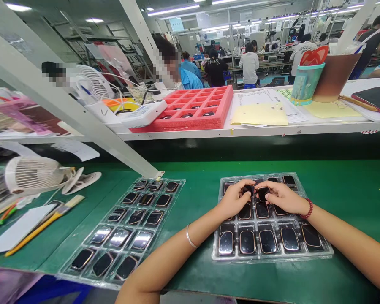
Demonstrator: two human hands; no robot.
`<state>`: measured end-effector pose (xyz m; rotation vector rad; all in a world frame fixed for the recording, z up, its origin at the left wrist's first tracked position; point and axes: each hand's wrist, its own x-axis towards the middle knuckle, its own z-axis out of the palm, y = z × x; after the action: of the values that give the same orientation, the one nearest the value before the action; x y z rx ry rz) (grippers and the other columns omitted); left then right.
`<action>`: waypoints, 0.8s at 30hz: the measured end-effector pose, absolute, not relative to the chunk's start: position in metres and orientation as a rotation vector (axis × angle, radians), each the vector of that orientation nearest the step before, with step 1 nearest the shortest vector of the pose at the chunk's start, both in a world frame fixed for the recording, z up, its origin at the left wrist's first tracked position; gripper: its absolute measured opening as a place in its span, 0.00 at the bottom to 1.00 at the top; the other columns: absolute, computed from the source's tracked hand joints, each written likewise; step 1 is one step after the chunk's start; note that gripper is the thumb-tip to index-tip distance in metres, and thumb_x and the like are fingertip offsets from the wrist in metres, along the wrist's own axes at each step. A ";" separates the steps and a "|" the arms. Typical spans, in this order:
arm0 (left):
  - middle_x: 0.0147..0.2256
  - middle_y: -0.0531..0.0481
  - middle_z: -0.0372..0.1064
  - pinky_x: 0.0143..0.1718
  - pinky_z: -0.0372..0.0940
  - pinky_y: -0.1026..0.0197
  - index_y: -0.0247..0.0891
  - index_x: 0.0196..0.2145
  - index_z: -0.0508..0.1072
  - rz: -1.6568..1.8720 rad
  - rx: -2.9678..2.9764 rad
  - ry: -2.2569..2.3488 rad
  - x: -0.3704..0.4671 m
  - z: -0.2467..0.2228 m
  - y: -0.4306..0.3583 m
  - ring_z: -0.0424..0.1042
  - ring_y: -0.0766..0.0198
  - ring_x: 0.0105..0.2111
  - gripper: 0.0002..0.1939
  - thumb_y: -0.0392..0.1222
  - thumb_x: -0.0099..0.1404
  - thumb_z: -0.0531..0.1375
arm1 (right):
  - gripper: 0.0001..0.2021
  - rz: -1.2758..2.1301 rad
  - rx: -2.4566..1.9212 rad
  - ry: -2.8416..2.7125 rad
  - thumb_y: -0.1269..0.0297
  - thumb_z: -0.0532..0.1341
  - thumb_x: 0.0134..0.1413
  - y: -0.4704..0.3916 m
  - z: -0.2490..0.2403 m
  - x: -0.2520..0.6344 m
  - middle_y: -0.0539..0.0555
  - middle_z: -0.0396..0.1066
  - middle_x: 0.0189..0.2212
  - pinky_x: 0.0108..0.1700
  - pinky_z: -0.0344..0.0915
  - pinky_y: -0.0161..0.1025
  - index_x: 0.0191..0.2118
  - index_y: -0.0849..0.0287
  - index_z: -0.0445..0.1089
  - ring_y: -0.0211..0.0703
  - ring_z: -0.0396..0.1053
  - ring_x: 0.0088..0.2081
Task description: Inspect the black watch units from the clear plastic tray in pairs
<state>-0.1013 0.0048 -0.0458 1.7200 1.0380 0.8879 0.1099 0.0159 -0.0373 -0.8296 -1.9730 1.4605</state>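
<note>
Over the back rows of a clear plastic tray [327,250], both hands are side by side. My left hand [236,197] is closed on a dark smartwatch screen [248,189] with a thin gold rim. A similar smartwatch screen [263,194] is pinched between the thumb and fingers of my right hand [283,197]. More rounded black screens [267,241] fill the pockets in the front row of this tray, and my hands hide part of the rows behind. To the left, a second clear tray [172,211] also holds rows of such screens.
A slanted white post [107,145] meets the green bench near the left tray. On the left lie a white fan [34,175], a brush [47,223] and white paper [22,228]. The shelf carries a red foam tray [193,120], papers, cups [307,84] and a phone [375,99].
</note>
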 end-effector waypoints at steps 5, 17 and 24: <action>0.38 0.47 0.71 0.33 0.68 0.63 0.38 0.50 0.67 0.909 1.728 1.029 -0.102 -0.048 0.005 0.71 0.63 0.34 0.19 0.34 0.61 0.54 | 0.19 1.448 -0.827 -1.973 0.73 0.53 0.54 0.016 -0.037 0.109 0.55 0.66 0.49 0.38 0.72 0.40 0.52 0.54 0.64 0.40 0.69 0.37; 0.38 0.47 0.72 0.33 0.68 0.62 0.39 0.49 0.68 0.926 1.748 1.048 -0.102 -0.050 0.006 0.71 0.63 0.33 0.18 0.35 0.60 0.55 | 0.19 1.465 -0.833 -1.964 0.73 0.53 0.54 0.015 -0.035 0.109 0.55 0.66 0.48 0.38 0.72 0.40 0.52 0.55 0.64 0.42 0.69 0.39; 0.40 0.47 0.71 0.33 0.68 0.63 0.39 0.50 0.67 0.915 1.758 1.052 -0.103 -0.051 0.005 0.71 0.63 0.33 0.19 0.34 0.61 0.54 | 0.20 1.472 -0.838 -1.960 0.74 0.53 0.54 0.016 -0.036 0.110 0.55 0.66 0.47 0.39 0.72 0.41 0.53 0.55 0.64 0.42 0.69 0.39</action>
<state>-0.1026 0.0054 -0.0506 1.7576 1.0521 0.9150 0.1095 0.0155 -0.0363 -0.8376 -1.9603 1.4716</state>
